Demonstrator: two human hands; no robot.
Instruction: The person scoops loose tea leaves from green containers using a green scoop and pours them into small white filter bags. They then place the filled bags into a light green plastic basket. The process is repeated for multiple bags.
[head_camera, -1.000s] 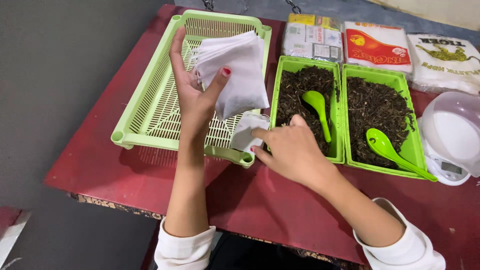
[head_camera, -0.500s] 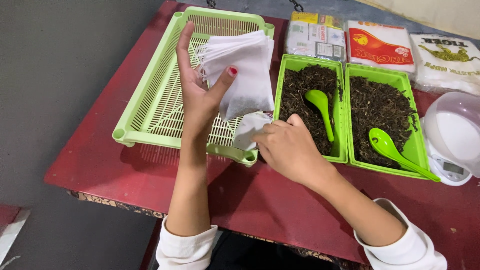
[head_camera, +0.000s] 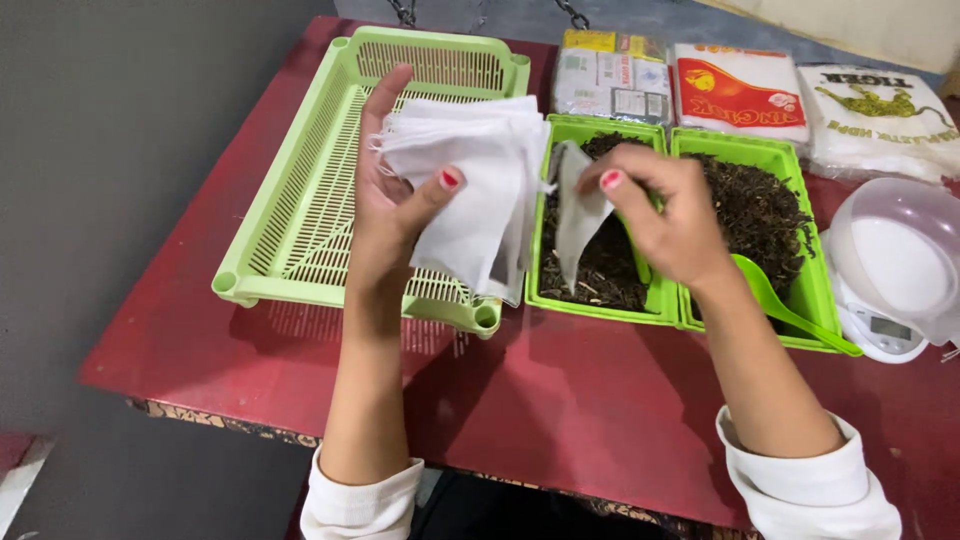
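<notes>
Head view: left hand (head_camera: 385, 205) clamps the bag stack (head_camera: 470, 190); just right of it, right hand (head_camera: 670, 215) pinches one bag (head_camera: 578, 215) hanging lengthwise over the tray (head_camera: 600, 300).

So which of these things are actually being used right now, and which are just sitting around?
In use:
left hand holding a stack of white paper sachets
right hand lifting a single white sachet
green tray of dark loose leaves beneath it

Lying about:
empty green slotted basket
white kitchen scale
sealed packets
</notes>
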